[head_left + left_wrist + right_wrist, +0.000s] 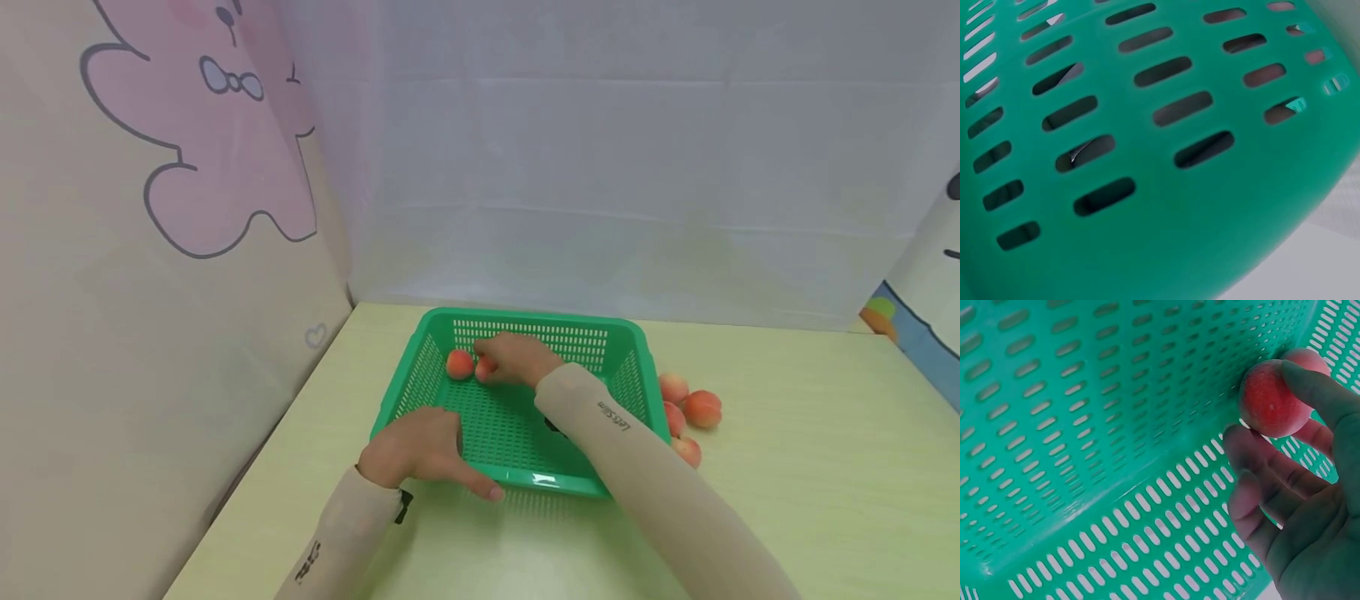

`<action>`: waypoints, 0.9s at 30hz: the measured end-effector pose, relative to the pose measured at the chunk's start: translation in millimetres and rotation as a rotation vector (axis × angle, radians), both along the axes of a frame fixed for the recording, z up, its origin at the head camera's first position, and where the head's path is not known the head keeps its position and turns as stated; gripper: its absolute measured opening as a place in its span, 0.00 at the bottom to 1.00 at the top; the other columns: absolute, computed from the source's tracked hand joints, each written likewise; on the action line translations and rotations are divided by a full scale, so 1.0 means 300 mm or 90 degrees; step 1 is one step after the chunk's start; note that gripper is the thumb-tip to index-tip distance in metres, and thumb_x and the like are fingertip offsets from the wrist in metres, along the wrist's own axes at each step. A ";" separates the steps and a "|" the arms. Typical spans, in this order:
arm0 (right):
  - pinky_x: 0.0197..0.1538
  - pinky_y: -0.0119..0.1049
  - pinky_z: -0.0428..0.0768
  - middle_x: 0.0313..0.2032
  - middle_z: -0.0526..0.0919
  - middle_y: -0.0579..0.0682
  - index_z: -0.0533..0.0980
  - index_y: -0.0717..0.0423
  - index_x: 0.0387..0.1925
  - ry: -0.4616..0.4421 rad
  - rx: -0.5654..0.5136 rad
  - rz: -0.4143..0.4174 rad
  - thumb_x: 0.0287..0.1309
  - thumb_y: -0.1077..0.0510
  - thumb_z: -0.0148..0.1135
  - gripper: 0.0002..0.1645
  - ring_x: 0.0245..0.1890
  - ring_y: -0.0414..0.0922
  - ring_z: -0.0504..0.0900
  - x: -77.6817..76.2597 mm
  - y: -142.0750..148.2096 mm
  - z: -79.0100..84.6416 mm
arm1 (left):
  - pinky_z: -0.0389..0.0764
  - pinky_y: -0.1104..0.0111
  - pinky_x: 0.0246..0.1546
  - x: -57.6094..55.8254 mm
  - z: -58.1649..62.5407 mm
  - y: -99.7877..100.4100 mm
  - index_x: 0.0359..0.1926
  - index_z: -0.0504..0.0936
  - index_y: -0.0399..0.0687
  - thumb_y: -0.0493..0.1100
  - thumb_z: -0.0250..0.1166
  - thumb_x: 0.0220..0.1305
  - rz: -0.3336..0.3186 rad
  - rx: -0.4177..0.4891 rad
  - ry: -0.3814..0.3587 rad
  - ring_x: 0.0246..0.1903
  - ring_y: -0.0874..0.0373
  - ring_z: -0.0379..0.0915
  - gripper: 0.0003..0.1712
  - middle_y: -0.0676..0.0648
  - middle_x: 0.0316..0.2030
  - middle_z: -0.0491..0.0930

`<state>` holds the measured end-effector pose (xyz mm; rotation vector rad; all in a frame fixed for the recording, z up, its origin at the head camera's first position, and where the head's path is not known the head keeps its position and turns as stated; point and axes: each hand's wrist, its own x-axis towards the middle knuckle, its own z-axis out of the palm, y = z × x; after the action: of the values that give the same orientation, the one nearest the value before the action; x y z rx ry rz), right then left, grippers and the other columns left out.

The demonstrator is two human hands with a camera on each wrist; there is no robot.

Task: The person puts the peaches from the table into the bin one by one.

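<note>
One round reddish peach [1267, 403] — pinched in the grip of the right hand [517, 358] — is inside a green, slotted plastic basket [536, 316], beside a second peach [460, 365]. The left hand [420, 446] holds the basket's near-left corner; four more peaches [702, 409] lie outside on the pale-yellow table [810, 450].

Six peaches [702, 409], one basket [491, 429].
</note>
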<state>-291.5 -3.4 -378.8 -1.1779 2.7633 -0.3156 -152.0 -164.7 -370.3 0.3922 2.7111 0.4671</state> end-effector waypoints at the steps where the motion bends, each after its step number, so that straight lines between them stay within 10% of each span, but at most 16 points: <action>1: 0.33 0.38 0.72 0.27 0.76 0.42 0.74 0.50 0.37 0.006 0.002 -0.001 0.61 0.54 0.63 0.07 0.27 0.43 0.71 -0.001 0.001 -0.002 | 0.55 0.69 0.13 -0.001 -0.001 0.001 0.13 0.60 0.55 0.86 0.64 0.21 0.000 -0.001 0.000 0.12 0.63 0.49 0.43 0.58 0.10 0.52; 11: 0.33 0.39 0.73 0.28 0.76 0.41 0.74 0.44 0.38 0.057 0.029 -0.005 0.60 0.51 0.63 0.07 0.28 0.43 0.73 -0.020 -0.027 -0.026 | 0.57 0.69 0.14 0.002 0.002 -0.013 0.15 0.62 0.54 0.86 0.63 0.22 0.004 -0.007 0.004 0.13 0.63 0.52 0.43 0.57 0.11 0.54; 17: 0.42 0.44 0.77 0.43 0.81 0.45 0.71 0.42 0.59 0.068 0.079 -0.015 0.59 0.46 0.61 0.26 0.40 0.44 0.78 -0.033 -0.051 -0.026 | 0.57 0.69 0.14 0.012 0.000 -0.023 0.14 0.62 0.54 0.86 0.63 0.22 0.006 -0.008 0.008 0.13 0.63 0.52 0.43 0.57 0.11 0.54; 27: 0.51 0.49 0.75 0.59 0.73 0.46 0.63 0.44 0.68 0.018 0.063 -0.047 0.60 0.38 0.59 0.37 0.54 0.46 0.73 0.035 0.027 0.158 | 0.57 0.69 0.13 0.013 0.003 -0.030 0.13 0.61 0.55 0.86 0.63 0.21 0.015 -0.006 0.006 0.13 0.63 0.51 0.43 0.58 0.11 0.53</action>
<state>-281.0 4.8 -331.2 -1.0669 2.8156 -0.1694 -148.2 -173.7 -369.4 0.3609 2.7296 0.4598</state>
